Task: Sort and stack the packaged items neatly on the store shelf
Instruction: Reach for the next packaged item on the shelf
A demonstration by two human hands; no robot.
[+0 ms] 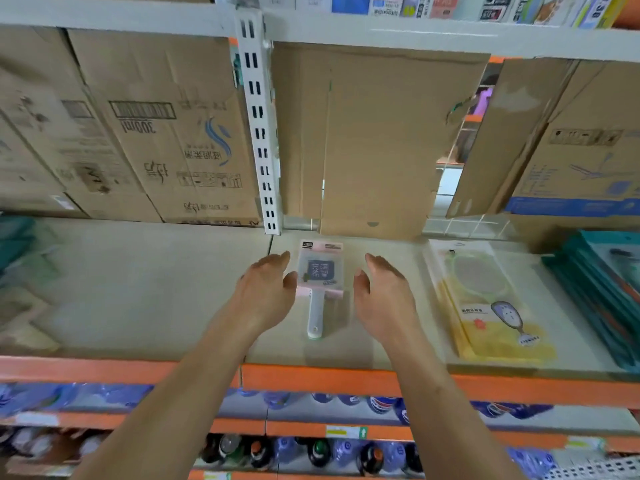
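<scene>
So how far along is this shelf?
Seemingly done: the yellow packs showing a green-rimmed round tool lie stacked flat, and the teal flat packs sit piled at the far right. In hand: the pink-trimmed clear pack with a white handle lies flat between both open hands; left hand at its edge, right hand just beside it. Left: squaring that pack; the blurred teal items far left cannot be judged.

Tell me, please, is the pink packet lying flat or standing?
Lying flat: the pink packet rests face up on the shelf.
</scene>
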